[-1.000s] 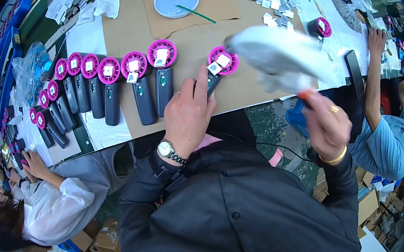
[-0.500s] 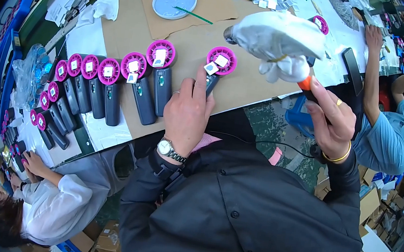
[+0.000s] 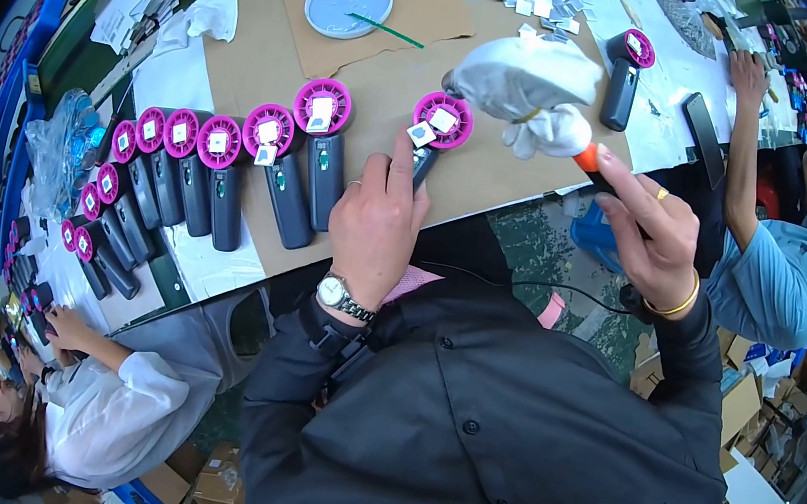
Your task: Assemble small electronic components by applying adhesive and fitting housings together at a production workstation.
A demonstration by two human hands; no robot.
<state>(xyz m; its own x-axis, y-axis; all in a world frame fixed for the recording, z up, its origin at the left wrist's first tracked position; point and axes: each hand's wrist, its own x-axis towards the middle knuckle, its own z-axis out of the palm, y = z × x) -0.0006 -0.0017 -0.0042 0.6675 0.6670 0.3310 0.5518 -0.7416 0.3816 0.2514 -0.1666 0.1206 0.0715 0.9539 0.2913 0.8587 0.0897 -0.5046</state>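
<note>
My left hand (image 3: 377, 224) lies on the dark handle of a small hand fan (image 3: 436, 127) with a magenta round head, pinning it to the brown cardboard sheet (image 3: 493, 177). A white tag sits on the fan's head. My right hand (image 3: 650, 232) grips the orange handle of a tool (image 3: 535, 82) whose upper end is wrapped in white cloth. That wrapped end hovers just right of the fan's head.
A row of several similar magenta-headed fans (image 3: 218, 164) lies left of my hand. A round grey dish (image 3: 349, 2) with a green stick sits farther back. Another fan (image 3: 625, 73) lies at the right. One person (image 3: 774, 267) works on the right, another (image 3: 104, 397) at the lower left.
My right hand has carried the cloth-wrapped tool leftward and nearer to the fan's head. My left hand has stayed on the fan's handle.
</note>
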